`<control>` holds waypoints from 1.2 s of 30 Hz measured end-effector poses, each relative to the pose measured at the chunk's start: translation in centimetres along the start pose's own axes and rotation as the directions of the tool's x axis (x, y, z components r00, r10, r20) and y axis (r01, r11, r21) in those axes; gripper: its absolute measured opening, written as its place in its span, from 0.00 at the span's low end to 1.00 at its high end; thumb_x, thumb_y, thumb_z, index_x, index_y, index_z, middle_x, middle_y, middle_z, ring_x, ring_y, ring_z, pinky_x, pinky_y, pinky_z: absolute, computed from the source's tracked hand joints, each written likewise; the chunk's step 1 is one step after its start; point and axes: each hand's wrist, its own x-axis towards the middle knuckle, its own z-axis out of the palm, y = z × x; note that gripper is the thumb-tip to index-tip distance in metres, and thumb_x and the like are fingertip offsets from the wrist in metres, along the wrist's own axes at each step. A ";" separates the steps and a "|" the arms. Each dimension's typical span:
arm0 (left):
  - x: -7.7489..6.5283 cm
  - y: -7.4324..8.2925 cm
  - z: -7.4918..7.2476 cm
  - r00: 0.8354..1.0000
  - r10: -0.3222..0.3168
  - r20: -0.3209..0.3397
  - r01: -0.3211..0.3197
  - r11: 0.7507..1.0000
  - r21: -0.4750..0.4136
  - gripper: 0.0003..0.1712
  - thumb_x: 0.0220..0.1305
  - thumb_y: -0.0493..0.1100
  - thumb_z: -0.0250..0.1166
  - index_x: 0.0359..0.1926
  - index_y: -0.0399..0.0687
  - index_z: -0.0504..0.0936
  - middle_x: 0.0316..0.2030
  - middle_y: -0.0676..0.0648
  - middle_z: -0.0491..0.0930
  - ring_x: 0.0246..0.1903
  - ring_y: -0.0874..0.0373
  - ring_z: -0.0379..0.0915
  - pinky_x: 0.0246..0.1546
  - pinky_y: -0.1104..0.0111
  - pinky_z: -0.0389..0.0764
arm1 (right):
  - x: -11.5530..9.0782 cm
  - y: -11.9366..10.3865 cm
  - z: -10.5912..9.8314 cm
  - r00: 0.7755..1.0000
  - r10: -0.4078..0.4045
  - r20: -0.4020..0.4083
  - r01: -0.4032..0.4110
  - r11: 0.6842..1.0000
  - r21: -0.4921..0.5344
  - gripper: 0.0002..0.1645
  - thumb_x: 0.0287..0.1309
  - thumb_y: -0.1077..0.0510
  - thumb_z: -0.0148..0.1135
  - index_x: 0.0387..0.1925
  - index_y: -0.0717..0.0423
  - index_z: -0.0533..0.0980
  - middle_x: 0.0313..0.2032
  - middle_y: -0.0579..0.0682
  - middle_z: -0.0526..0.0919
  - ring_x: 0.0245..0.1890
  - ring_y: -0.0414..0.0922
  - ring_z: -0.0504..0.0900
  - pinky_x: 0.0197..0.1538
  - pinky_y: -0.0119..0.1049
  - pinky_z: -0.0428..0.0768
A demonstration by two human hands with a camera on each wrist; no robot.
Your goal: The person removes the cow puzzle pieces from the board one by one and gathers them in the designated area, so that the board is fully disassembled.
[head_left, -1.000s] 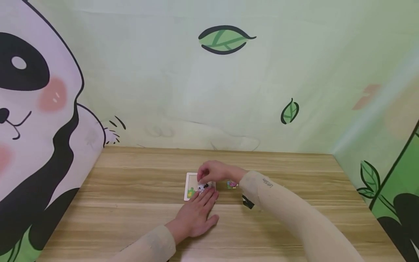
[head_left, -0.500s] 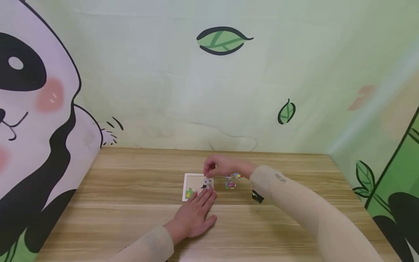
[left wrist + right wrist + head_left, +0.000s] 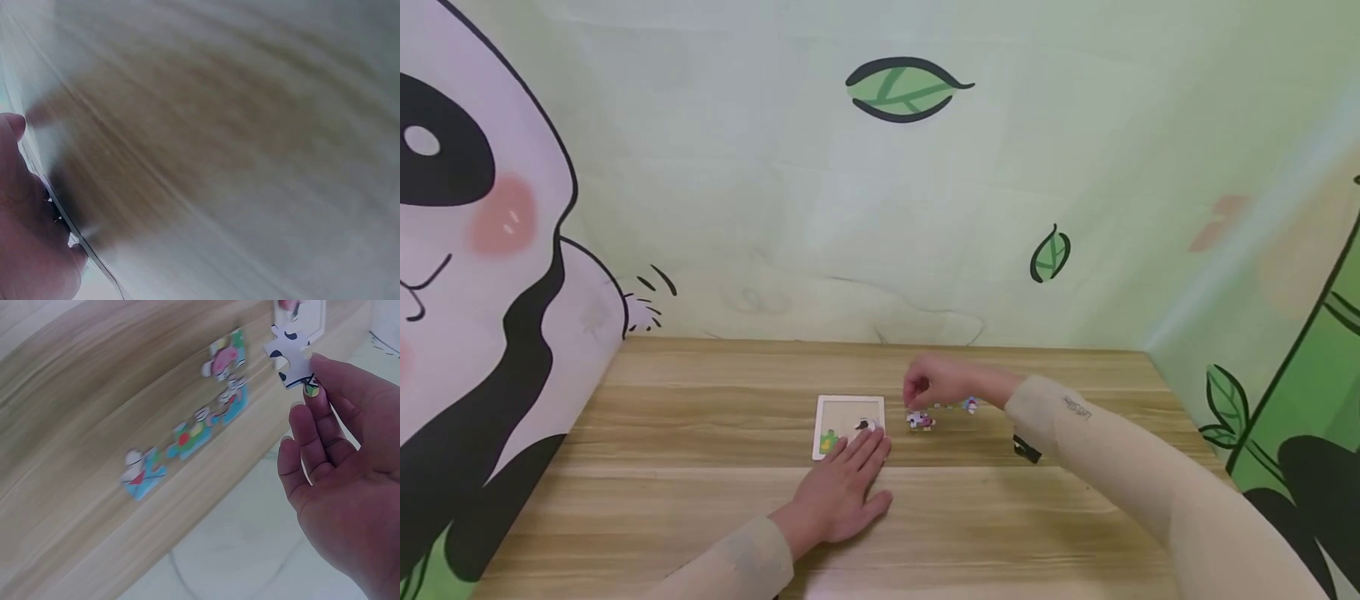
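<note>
My left hand (image 3: pixel 846 492) lies with straight fingers over the lower right corner of a white-rimmed jigsaw puzzle tray (image 3: pixel 816 427). In the tray are a green and yellow piece (image 3: pixel 829 442) and a black-and-white piece (image 3: pixel 862 426), the latter partly hidden by my fingers. Right of the tray, my right hand (image 3: pixel 942 379) is raised over the table. In the right wrist view it pinches a white puzzle piece (image 3: pixel 292 351) with dark spots between thumb and fingertips. The left wrist view catches only part of the left hand (image 3: pixel 31 244) beside the tray's edge (image 3: pixel 94 257).
Several loose puzzle pieces lie right of the tray, among them one with a pink figure (image 3: pixel 225 361) and a blue-and-white one (image 3: pixel 142 476). A small black object (image 3: pixel 1027 450) shows under the right sleeve. A printed cloth wall (image 3: pixel 760 208) rises behind the table.
My right hand has moved right from over the tray to above the loose pieces, taking the spotted puzzle piece with it. The left hand has stayed on the tray. The head view has shifted slightly.
</note>
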 end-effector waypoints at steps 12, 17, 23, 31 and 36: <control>-0.2 0.3 -0.4 1.000 -0.001 -0.005 0.001 1.000 -0.004 0.43 0.82 0.63 0.45 0.84 0.41 0.57 0.84 0.41 0.53 0.83 0.46 0.49 0.82 0.49 0.54 | -2.2 1.1 0.4 0.991 0.130 0.025 -0.127 0.986 -0.107 0.06 0.65 0.64 0.71 0.32 0.53 0.87 0.33 0.41 0.82 0.35 0.35 0.76 0.44 0.31 0.79; -0.4 0.5 -0.9 1.000 0.004 -0.009 -0.004 1.000 -0.007 0.43 0.81 0.62 0.47 0.84 0.40 0.58 0.84 0.40 0.55 0.83 0.45 0.50 0.81 0.49 0.56 | -2.5 1.7 0.8 0.987 0.156 0.030 -0.151 0.981 -0.120 0.04 0.65 0.64 0.71 0.34 0.53 0.87 0.33 0.41 0.82 0.35 0.35 0.76 0.45 0.32 0.80; -0.3 0.3 -0.5 0.999 0.022 -0.030 -0.022 1.000 -0.009 0.43 0.81 0.62 0.48 0.83 0.39 0.59 0.83 0.39 0.56 0.82 0.43 0.51 0.81 0.46 0.56 | -2.7 2.4 1.1 0.994 0.111 0.019 -0.107 0.982 -0.158 0.05 0.62 0.65 0.72 0.31 0.52 0.86 0.31 0.40 0.81 0.34 0.34 0.74 0.43 0.31 0.78; -0.3 0.6 -1.2 1.000 0.021 -0.023 -0.022 0.999 -0.026 0.43 0.81 0.61 0.49 0.83 0.38 0.60 0.83 0.38 0.57 0.82 0.43 0.52 0.80 0.46 0.57 | -2.9 2.7 1.4 0.999 0.048 -0.025 -0.052 0.975 -0.218 0.03 0.60 0.65 0.73 0.32 0.54 0.87 0.30 0.43 0.81 0.34 0.37 0.75 0.44 0.32 0.78; -0.3 0.4 -0.8 0.999 0.022 -0.036 -0.022 1.000 -0.018 0.43 0.81 0.62 0.49 0.83 0.38 0.60 0.83 0.39 0.57 0.82 0.43 0.52 0.80 0.46 0.58 | -3.2 2.9 1.7 0.997 0.040 -0.070 -0.057 0.964 -0.261 0.04 0.59 0.64 0.75 0.34 0.55 0.86 0.32 0.45 0.82 0.35 0.39 0.77 0.47 0.36 0.79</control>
